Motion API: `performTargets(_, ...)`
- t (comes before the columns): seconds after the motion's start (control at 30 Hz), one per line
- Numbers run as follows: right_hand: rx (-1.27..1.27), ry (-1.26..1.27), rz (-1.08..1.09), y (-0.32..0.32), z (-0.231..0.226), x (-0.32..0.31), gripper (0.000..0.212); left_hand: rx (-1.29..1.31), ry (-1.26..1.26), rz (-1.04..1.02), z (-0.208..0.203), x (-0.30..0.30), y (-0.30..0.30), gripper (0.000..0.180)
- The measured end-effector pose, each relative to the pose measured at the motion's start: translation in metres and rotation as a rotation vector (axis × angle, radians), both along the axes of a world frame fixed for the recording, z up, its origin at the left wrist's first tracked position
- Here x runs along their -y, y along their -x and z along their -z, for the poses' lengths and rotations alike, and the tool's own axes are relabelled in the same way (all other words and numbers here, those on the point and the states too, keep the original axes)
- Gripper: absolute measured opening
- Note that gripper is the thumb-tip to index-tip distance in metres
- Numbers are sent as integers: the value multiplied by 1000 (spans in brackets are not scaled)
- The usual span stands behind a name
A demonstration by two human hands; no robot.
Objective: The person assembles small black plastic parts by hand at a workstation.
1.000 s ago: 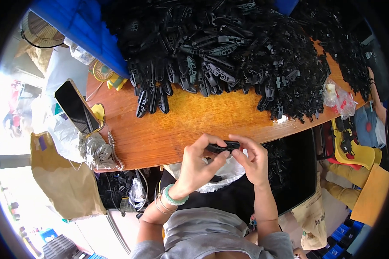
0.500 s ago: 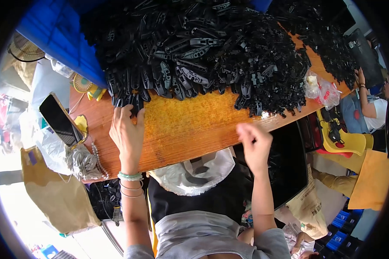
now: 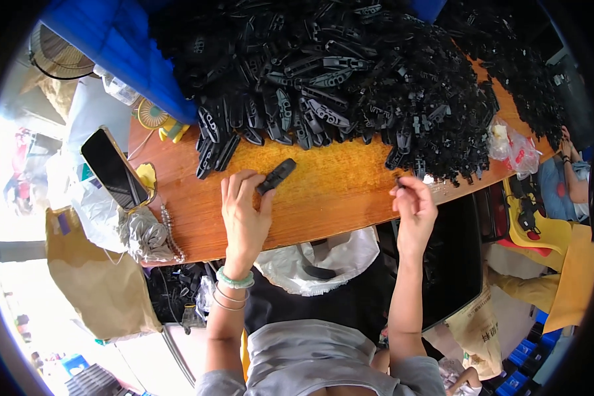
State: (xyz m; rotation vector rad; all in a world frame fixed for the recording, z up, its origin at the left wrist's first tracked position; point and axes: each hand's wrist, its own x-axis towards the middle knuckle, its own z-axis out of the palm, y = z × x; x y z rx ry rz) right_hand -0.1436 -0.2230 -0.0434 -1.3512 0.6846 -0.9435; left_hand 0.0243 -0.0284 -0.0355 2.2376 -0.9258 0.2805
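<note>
Between the thumb and fingers of my left hand [image 3: 247,212] is one end of a long black plastic part [image 3: 276,176], held over the wooden table [image 3: 310,211]. My right hand [image 3: 416,210], near the table's front edge, pinches a small dark piece [image 3: 400,181] at its fingertips; its exact shape is too small to make out. Just beyond my hands lies a big heap of long black plastic parts [image 3: 323,112]. Smaller black pieces [image 3: 435,125] are piled at its right side.
A white-lined container [image 3: 363,254] with a dark part inside sits below the table edge. On the left are a phone [image 3: 115,168], a beaded string [image 3: 170,231] and a small yellow fan [image 3: 153,115]. A blue bin [image 3: 138,59] stands behind. Another person's arm [image 3: 577,178] shows at far right.
My left hand has come away from the heap, back and to the right, with a long black part. My right hand now pinches a small dark piece. The whole view has shifted slightly.
</note>
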Motion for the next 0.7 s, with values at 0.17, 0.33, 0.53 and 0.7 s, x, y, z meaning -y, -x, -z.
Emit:
performTargets(0.17,5,-196,-277,-3,-19,-33,19,-597,365,165,-10,-2,24,29)
performTargets(0.33,-8,-137,-326,6,-31,-45,17,-1204,514,308,-33,0,42,30)
performTargets(0.53,-54,230,-267,-4,-40,-56,12,-1377,587,464,-40,3,54,31)
performTargets(0.7,-118,220,-141,-2,-42,-72,8,-1478,679,465,-25,3,62,33)
